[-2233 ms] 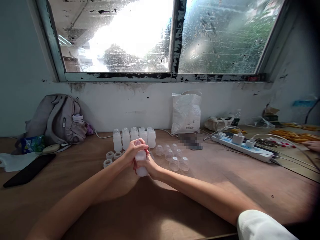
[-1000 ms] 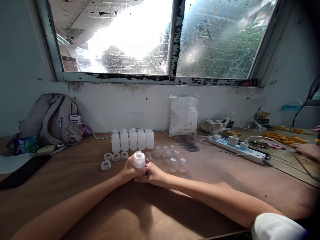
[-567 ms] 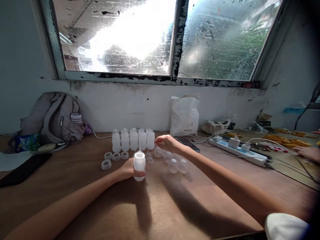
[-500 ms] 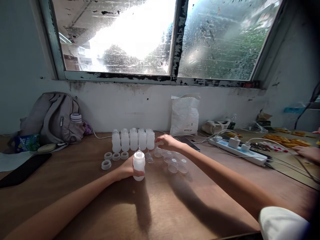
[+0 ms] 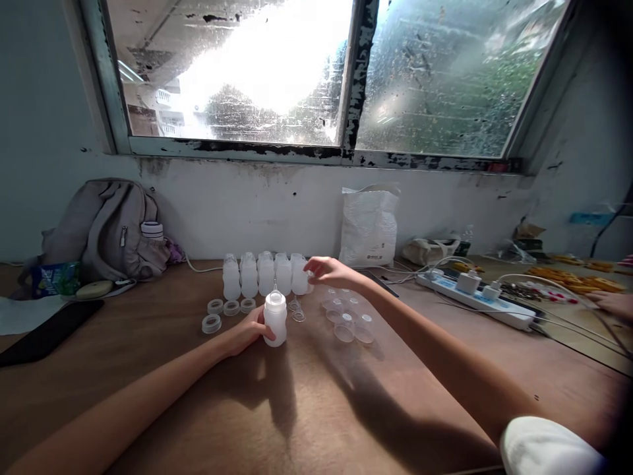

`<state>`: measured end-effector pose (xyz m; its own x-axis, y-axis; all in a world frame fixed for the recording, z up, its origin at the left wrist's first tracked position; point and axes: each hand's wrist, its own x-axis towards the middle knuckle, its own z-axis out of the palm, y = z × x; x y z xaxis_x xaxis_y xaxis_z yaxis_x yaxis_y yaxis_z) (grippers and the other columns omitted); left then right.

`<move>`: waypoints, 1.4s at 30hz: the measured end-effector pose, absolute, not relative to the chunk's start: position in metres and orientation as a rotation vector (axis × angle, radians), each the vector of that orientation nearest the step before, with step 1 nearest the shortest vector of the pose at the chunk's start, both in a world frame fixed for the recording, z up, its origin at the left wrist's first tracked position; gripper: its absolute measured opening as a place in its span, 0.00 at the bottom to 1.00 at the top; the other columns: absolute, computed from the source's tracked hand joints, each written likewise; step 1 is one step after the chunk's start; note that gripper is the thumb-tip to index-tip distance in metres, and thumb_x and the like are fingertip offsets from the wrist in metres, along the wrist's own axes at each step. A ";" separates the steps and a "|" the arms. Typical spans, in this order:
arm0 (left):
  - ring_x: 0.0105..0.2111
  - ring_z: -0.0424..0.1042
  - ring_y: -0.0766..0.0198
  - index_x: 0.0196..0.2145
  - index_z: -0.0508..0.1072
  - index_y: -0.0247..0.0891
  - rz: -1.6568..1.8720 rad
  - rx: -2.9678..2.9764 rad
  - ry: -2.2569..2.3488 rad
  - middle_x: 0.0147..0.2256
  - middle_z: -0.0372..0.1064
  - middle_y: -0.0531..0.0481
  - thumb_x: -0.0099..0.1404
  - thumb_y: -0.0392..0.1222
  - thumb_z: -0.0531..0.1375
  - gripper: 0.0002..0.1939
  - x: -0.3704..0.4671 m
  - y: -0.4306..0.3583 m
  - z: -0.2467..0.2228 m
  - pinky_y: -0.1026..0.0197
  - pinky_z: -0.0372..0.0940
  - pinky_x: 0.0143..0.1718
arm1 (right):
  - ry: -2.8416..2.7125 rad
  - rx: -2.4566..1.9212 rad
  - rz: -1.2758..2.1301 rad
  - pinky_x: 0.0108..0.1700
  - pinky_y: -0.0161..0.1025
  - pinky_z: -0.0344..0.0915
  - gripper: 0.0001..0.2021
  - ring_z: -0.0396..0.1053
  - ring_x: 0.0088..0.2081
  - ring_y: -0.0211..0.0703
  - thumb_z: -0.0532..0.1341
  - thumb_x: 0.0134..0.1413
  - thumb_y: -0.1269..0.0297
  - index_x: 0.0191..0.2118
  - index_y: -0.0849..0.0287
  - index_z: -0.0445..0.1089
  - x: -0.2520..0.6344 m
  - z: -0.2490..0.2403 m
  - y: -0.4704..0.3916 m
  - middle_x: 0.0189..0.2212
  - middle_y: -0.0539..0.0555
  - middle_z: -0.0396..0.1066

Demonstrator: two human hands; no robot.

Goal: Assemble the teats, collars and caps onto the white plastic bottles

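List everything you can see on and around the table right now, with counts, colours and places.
Bottle: one, white, upright on the table, nipple on top.
Row of bottles: five, white, by the wall.
Rings: four, white, left of the bottle.
Clear caps: several, right of the bottle.
Loose nipples: about two, clear, beside the bottle.
Backpack: one, grey, far left.
Phone: one, black, left edge.
Plastic bag: one, white, against the wall.
Power strip: one, white, right.
Table: one, brown wood.
Another person's hand: far right.
Left hand: grips the bottle.
Right hand: lifted over the caps; its fingertips seem to pinch something clear.
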<state>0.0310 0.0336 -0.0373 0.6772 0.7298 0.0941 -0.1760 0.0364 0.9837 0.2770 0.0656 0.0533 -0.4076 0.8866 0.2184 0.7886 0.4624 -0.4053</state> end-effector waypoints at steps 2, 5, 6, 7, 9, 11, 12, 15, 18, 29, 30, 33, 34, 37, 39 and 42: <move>0.35 0.64 0.61 0.36 0.69 0.33 0.728 1.350 0.512 0.33 0.67 0.48 0.39 0.26 0.56 0.22 0.032 0.034 -0.038 0.62 0.56 0.36 | -2.194 -1.119 0.653 0.37 0.34 0.62 0.17 0.65 0.34 0.38 0.61 0.44 0.63 0.42 0.60 0.64 0.272 0.070 0.057 0.35 0.53 0.66; 0.33 0.64 0.62 0.34 0.70 0.33 0.734 1.337 0.499 0.31 0.67 0.49 0.38 0.27 0.53 0.22 0.033 0.036 -0.040 0.62 0.56 0.34 | -2.083 -0.858 0.901 0.39 0.35 0.62 0.17 0.64 0.38 0.38 0.62 0.44 0.63 0.43 0.58 0.65 0.257 0.089 0.042 0.37 0.52 0.65; 0.32 0.64 0.62 0.34 0.70 0.33 0.734 1.338 0.494 0.30 0.67 0.49 0.37 0.27 0.53 0.21 0.034 0.036 -0.041 0.62 0.55 0.34 | -2.076 -0.813 0.927 0.40 0.36 0.61 0.17 0.63 0.39 0.39 0.62 0.43 0.64 0.42 0.58 0.65 0.251 0.094 0.037 0.38 0.53 0.65; 0.32 0.63 0.62 0.33 0.70 0.32 0.731 1.340 0.488 0.30 0.67 0.49 0.37 0.27 0.53 0.21 0.034 0.036 -0.041 0.62 0.55 0.33 | -2.080 -0.783 0.937 0.40 0.36 0.61 0.16 0.63 0.40 0.39 0.62 0.43 0.64 0.42 0.58 0.66 0.245 0.097 0.032 0.38 0.53 0.65; 0.32 0.63 0.61 0.33 0.70 0.33 0.719 1.343 0.480 0.30 0.67 0.48 0.37 0.28 0.53 0.20 0.034 0.036 -0.040 0.62 0.56 0.33 | -2.120 -0.752 0.941 0.41 0.36 0.61 0.16 0.62 0.40 0.39 0.62 0.43 0.65 0.42 0.58 0.67 0.234 0.101 0.025 0.39 0.53 0.66; 0.34 0.63 0.59 0.33 0.70 0.33 0.696 1.353 0.473 0.32 0.67 0.48 0.38 0.28 0.54 0.20 0.034 0.035 -0.039 0.62 0.56 0.33 | -2.179 -0.732 0.966 0.41 0.35 0.60 0.16 0.62 0.40 0.39 0.62 0.43 0.67 0.42 0.59 0.68 0.225 0.101 0.022 0.40 0.53 0.65; 0.35 0.63 0.59 0.34 0.70 0.34 0.683 1.364 0.469 0.33 0.67 0.48 0.38 0.29 0.54 0.20 0.033 0.036 -0.039 0.62 0.56 0.33 | -2.214 -0.717 0.987 0.40 0.35 0.60 0.16 0.61 0.40 0.39 0.61 0.44 0.67 0.43 0.59 0.68 0.221 0.101 0.021 0.41 0.53 0.65; 0.36 0.63 0.59 0.34 0.70 0.34 0.636 1.403 0.460 0.35 0.67 0.48 0.38 0.28 0.54 0.21 0.032 0.037 -0.038 0.62 0.57 0.33 | -2.353 -0.691 1.050 0.39 0.34 0.61 0.16 0.62 0.40 0.39 0.61 0.45 0.69 0.44 0.61 0.68 0.217 0.095 0.023 0.39 0.54 0.66; 0.35 0.63 0.59 0.34 0.70 0.33 0.597 1.416 0.458 0.35 0.66 0.48 0.39 0.28 0.54 0.20 0.031 0.038 -0.037 0.62 0.57 0.33 | -2.439 -0.688 1.069 0.40 0.35 0.60 0.16 0.62 0.42 0.41 0.60 0.46 0.69 0.44 0.62 0.68 0.217 0.088 0.026 0.40 0.54 0.67; 0.36 0.62 0.61 0.47 0.62 0.37 0.851 1.541 0.644 0.35 0.65 0.49 0.40 0.31 0.67 0.34 0.039 0.026 -0.038 0.61 0.56 0.37 | -2.432 -0.824 1.017 0.36 0.33 0.63 0.16 0.63 0.41 0.41 0.63 0.43 0.68 0.42 0.59 0.65 0.212 0.082 0.025 0.37 0.52 0.65; 0.35 0.63 0.60 0.46 0.62 0.37 0.857 1.510 0.621 0.34 0.65 0.49 0.41 0.32 0.66 0.33 0.039 0.026 -0.038 0.61 0.56 0.36 | -2.400 -0.854 1.012 0.34 0.32 0.63 0.17 0.64 0.39 0.40 0.63 0.43 0.66 0.42 0.59 0.65 0.211 0.080 0.026 0.35 0.52 0.65; 0.34 0.65 0.61 0.42 0.64 0.35 0.820 1.389 0.503 0.33 0.66 0.48 0.44 0.33 0.63 0.25 0.038 0.027 -0.039 0.61 0.58 0.34 | -2.259 -0.995 0.988 0.28 0.30 0.65 0.17 0.65 0.30 0.35 0.62 0.44 0.60 0.42 0.59 0.63 0.209 0.073 0.033 0.29 0.49 0.64; 0.32 0.65 0.61 0.40 0.64 0.34 0.815 1.357 0.481 0.32 0.66 0.48 0.46 0.34 0.62 0.21 0.037 0.027 -0.040 0.61 0.58 0.33 | -2.215 -1.043 0.978 0.26 0.30 0.65 0.18 0.65 0.27 0.34 0.62 0.44 0.58 0.41 0.59 0.63 0.209 0.070 0.036 0.27 0.48 0.63; 0.27 0.66 0.64 0.35 0.65 0.33 0.823 1.302 0.501 0.28 0.66 0.48 0.49 0.38 0.61 0.14 0.036 0.027 -0.041 0.63 0.58 0.28 | -2.114 -1.126 0.987 0.23 0.29 0.65 0.19 0.65 0.24 0.32 0.62 0.43 0.53 0.40 0.59 0.63 0.212 0.064 0.044 0.23 0.47 0.63; 0.25 0.65 0.66 0.34 0.64 0.33 0.833 1.280 0.532 0.27 0.65 0.49 0.50 0.40 0.61 0.14 0.037 0.027 -0.042 0.64 0.58 0.26 | -2.086 -1.105 1.045 0.23 0.29 0.66 0.20 0.65 0.25 0.33 0.62 0.42 0.53 0.40 0.59 0.64 0.215 0.062 0.047 0.24 0.47 0.63; 0.26 0.66 0.66 0.34 0.65 0.33 0.838 1.277 0.552 0.27 0.65 0.50 0.49 0.40 0.62 0.16 0.038 0.027 -0.041 0.64 0.58 0.27 | -2.078 -1.036 1.171 0.26 0.31 0.68 0.21 0.66 0.27 0.34 0.63 0.42 0.54 0.41 0.59 0.64 0.221 0.063 0.049 0.26 0.49 0.65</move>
<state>0.0380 0.0265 -0.0414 0.5979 0.7967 0.0885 -0.2342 0.0681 0.9698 0.2212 0.0494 0.0629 -0.5624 0.8232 0.0782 0.3595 0.3286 -0.8734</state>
